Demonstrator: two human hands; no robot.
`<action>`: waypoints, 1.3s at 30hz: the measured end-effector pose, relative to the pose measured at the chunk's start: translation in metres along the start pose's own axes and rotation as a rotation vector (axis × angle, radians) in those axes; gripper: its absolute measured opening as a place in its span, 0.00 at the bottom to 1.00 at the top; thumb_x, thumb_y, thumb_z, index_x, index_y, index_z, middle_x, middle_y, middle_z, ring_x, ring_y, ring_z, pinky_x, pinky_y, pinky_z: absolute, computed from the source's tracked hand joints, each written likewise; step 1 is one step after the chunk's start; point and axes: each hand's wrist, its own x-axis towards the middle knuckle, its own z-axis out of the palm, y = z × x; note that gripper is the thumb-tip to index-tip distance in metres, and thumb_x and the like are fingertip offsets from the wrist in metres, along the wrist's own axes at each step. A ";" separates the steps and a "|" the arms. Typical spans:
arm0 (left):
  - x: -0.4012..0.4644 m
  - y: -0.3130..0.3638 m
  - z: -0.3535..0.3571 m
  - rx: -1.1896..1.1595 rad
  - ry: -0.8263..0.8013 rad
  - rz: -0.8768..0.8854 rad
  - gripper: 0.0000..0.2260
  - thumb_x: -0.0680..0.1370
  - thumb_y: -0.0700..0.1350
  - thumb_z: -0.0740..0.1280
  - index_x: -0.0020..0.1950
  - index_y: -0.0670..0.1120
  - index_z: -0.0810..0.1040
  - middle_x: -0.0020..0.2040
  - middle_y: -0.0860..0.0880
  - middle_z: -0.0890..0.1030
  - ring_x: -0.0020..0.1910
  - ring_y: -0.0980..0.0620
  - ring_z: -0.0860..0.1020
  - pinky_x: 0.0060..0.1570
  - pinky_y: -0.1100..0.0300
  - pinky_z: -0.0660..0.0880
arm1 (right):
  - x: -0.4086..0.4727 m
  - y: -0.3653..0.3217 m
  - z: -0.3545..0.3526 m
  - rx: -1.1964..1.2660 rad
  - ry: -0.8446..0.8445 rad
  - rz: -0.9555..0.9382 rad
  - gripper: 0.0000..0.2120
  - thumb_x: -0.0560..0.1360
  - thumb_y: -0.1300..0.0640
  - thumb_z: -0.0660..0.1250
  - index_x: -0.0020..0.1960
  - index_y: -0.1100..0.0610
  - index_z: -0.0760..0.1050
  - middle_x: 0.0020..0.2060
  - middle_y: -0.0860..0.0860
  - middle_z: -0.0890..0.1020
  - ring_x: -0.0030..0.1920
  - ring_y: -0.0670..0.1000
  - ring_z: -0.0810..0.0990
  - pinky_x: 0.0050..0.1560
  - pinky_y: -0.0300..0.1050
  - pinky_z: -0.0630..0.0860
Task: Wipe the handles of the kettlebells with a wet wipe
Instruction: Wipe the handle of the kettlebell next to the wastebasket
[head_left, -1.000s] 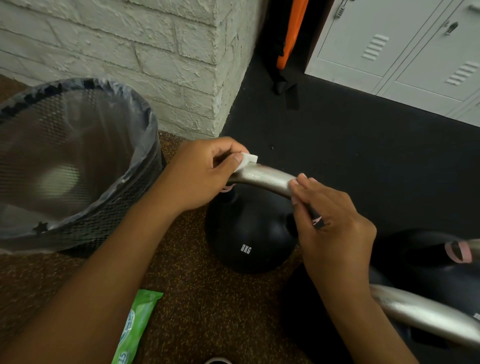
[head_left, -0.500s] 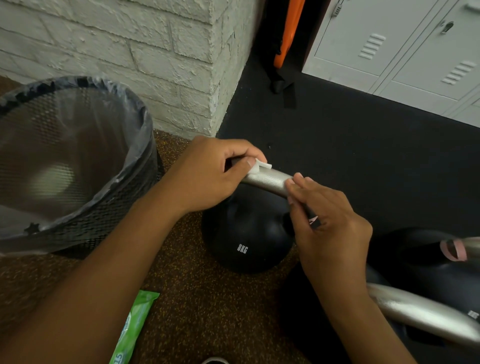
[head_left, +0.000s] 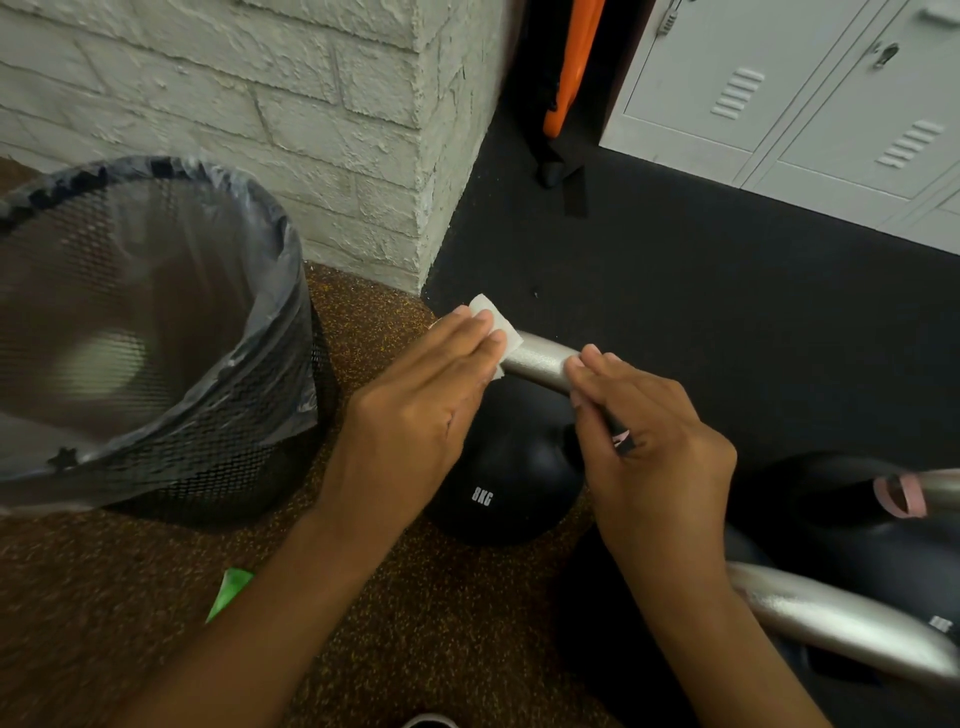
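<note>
A black kettlebell marked 8KG (head_left: 498, 483) stands on the floor at centre, its silver handle (head_left: 540, 361) arching over it. My left hand (head_left: 421, 410) presses a white wet wipe (head_left: 500, 332) flat onto the handle's left end, fingers stretched over it. My right hand (head_left: 644, 436) grips the right end of the same handle where it bends down to the bell. Another silver kettlebell handle (head_left: 841, 623) lies at the lower right, and a further black kettlebell with a pink band (head_left: 898, 493) sits at the right edge.
A black mesh waste bin (head_left: 171, 332) with a plastic liner stands at the left. A green wet-wipe pack (head_left: 228, 592) peeks out beside my left forearm. A white brick wall corner (head_left: 426, 171) rises behind, with grey lockers (head_left: 810, 104) at the top right.
My left hand has opened from a curled grip to flat fingers, and the wipe now lies spread over the handle's left end. My right hand has stayed on the handle.
</note>
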 end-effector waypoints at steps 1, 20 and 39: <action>-0.002 0.003 0.003 0.019 0.006 0.009 0.13 0.82 0.36 0.68 0.67 0.38 0.79 0.68 0.42 0.79 0.70 0.46 0.76 0.66 0.49 0.77 | 0.000 0.000 0.000 0.000 0.001 0.000 0.14 0.74 0.66 0.76 0.59 0.58 0.84 0.57 0.50 0.85 0.61 0.48 0.82 0.64 0.40 0.77; -0.001 0.007 0.013 0.029 0.033 0.055 0.14 0.82 0.36 0.69 0.67 0.40 0.79 0.69 0.43 0.78 0.71 0.47 0.75 0.66 0.48 0.77 | -0.001 0.001 0.001 0.006 0.020 0.008 0.14 0.74 0.66 0.76 0.58 0.58 0.84 0.57 0.50 0.85 0.61 0.48 0.82 0.63 0.39 0.77; 0.013 0.002 0.010 -0.058 -0.031 0.124 0.13 0.82 0.39 0.69 0.66 0.41 0.81 0.67 0.45 0.80 0.69 0.50 0.77 0.70 0.49 0.74 | 0.004 0.003 -0.006 -0.002 -0.003 -0.011 0.12 0.74 0.64 0.76 0.57 0.58 0.84 0.56 0.51 0.85 0.59 0.47 0.83 0.62 0.40 0.78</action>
